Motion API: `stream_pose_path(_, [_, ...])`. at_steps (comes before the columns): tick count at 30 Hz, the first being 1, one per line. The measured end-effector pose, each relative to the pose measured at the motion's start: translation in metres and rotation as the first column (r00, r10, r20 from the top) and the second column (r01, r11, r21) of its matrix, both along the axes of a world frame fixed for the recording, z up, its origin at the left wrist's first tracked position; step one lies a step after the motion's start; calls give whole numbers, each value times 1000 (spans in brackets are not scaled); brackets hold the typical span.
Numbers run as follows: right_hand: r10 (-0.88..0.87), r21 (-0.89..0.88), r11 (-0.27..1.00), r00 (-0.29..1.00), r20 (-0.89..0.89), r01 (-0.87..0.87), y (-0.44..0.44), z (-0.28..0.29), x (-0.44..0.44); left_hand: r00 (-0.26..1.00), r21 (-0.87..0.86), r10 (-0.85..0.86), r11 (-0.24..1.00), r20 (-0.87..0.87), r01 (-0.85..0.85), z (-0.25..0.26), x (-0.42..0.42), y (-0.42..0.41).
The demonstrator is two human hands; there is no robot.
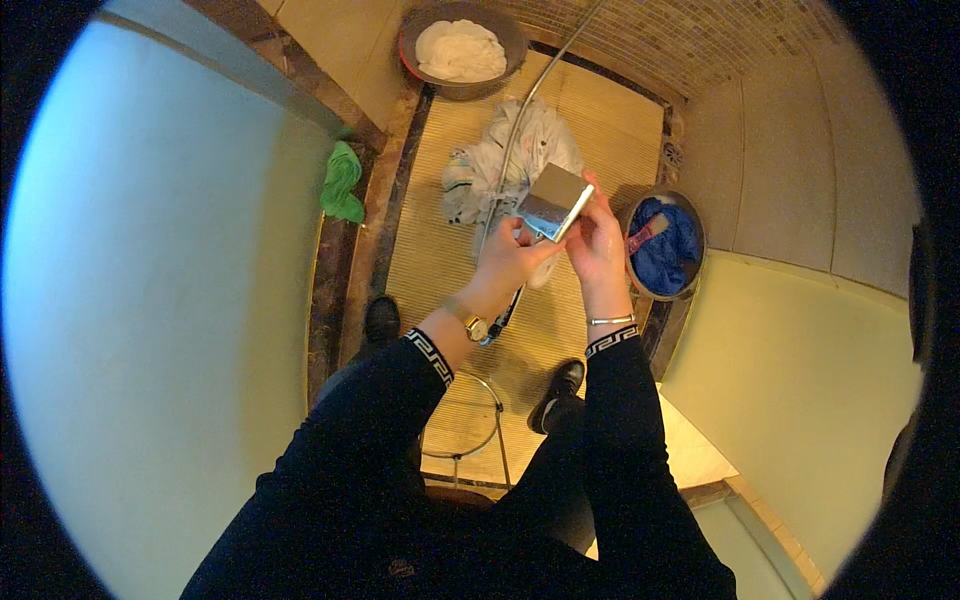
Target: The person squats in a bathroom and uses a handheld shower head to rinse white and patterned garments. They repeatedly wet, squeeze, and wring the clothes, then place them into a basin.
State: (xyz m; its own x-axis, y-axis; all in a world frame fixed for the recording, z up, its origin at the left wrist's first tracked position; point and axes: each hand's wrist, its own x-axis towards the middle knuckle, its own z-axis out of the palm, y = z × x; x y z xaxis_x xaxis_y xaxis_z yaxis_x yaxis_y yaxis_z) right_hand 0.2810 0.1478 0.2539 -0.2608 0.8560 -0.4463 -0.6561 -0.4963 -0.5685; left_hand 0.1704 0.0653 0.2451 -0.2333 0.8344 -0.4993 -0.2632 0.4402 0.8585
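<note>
A flat square metal plate, shiny like a mirror and tilted, is held between my two hands. My left hand, with a gold watch at the wrist, grips its lower left edge with thumb and fingers. Around its right side my right hand is closed, a silver bangle on that wrist. Beneath the plate, a heap of wet-looking white patterned cloth lies on the ribbed floor. A metal shower hose runs down over the cloth, and a dark handle-like object lies below my left hand.
A basin holding white cloth stands at the top. To the right, a bucket contains blue cloth and a red-handled brush. A green cloth rests on the left ledge. Glass panels flank both sides; a metal-framed stool is below me.
</note>
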Motion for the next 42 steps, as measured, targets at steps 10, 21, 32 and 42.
stream_pose_path(10, [-223, 389, 918, 905, 364, 70, -45, -17, -26, 982, 105, 15, 994, 187, -35, 5, 7, -5])
stream_pose_path(21, [231, -168, 945, 936, -266, -281, -17, -112, 51, 953, -9, -81, 996, 293, 88, 3, 14, -5])
stream_pose_path(32, [-147, 228, 972, 910, 388, 60, -50, -7, -4, 911, -185, 202, 972, 360, -143, 15, -17, 2])
stream_pose_path(42, [-252, 462, 843, 555, 793, -277, -38, -41, -11, 994, 297, -16, 955, 110, -18, -57, 2, -11])
